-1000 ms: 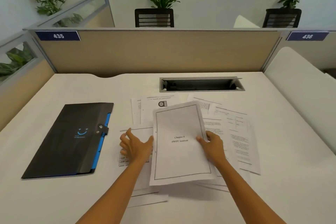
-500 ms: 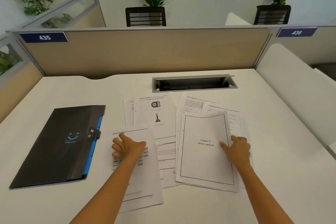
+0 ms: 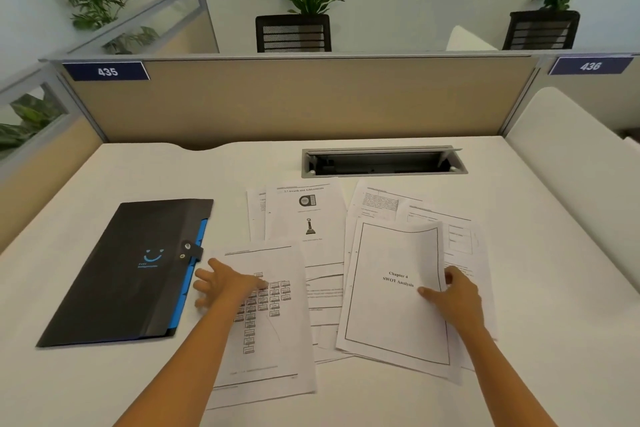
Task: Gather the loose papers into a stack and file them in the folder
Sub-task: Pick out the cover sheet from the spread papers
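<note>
Paper under both hands: left hand (image 3: 228, 284), fingers (image 3: 204, 276) spread and relaxed, is resting on the flowchart sheet (image 3: 266, 322) at lower centre, fingertips reaching past its left edge toward the folder. Right hand (image 3: 457, 295) is pinching the right edge of the "Chapter 4 SWOT Analysis" page (image 3: 391, 315), thumb on top. More loose sheets (image 3: 304, 215) are lying fanned out w/ overlaps mid-frame on the white worktop (image 3: 554, 270). Black folder (image 3: 128, 274), snapped closed, is lying centre-left.
</note>
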`<state>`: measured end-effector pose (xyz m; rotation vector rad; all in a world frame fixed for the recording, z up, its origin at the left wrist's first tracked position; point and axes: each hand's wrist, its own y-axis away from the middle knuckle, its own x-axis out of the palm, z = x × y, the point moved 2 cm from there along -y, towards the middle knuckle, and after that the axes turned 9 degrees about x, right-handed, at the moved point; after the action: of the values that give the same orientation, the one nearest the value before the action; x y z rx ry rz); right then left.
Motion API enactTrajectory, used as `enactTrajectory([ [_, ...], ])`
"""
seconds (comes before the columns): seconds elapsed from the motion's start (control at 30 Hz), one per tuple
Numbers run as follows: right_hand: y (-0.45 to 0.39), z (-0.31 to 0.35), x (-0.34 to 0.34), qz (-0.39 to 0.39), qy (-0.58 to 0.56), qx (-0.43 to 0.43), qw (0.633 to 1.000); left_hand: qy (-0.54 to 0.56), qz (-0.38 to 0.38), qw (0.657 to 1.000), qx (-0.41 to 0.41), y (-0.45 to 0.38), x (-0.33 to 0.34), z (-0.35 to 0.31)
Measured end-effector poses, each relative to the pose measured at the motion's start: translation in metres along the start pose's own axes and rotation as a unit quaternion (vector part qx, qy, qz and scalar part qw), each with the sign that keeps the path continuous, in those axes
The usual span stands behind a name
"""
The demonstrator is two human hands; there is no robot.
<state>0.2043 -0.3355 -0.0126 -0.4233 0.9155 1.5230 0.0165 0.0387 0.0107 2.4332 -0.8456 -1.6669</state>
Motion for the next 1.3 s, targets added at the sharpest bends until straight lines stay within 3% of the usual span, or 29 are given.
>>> enactTrajectory([
  [0.17, -0.003, -0.008, 0.003, 0.005, -0.083, -0.035, 0.996, 0.019, -0.002, 1.0, -0.01, -0.002, -0.006, 0.007],
  [0.5, -0.006, -0.028, 0.007, -0.004, -0.166, -0.004, 0.986, 0.155, -0.013, 0.988, -0.001, -0.016, -0.014, 0.025],
  [0.6, -0.006, -0.029, 0.008, -0.003, -0.172, -0.008, 0.985, 0.144, -0.008, 0.986, 0.083, -0.02, -0.018, 0.026],
  [0.73, -0.007, -0.033, 0.01, -0.003, -0.17, -0.007, 0.985, 0.228, 0.001, 0.957, 0.182, -0.03, -0.027, 0.02],
  [0.97, -0.005, -0.03, 0.006, 0.016, -0.195, -0.009, 0.981, 0.312, 0.013, 0.918, 0.246, -0.055, -0.028, -0.013],
  [1.3, -0.005, -0.033, 0.003, 0.012, -0.207, 0.009, 0.978, 0.323, 0.002, 0.928, 0.188, -0.086, 0.006, -0.083],
])
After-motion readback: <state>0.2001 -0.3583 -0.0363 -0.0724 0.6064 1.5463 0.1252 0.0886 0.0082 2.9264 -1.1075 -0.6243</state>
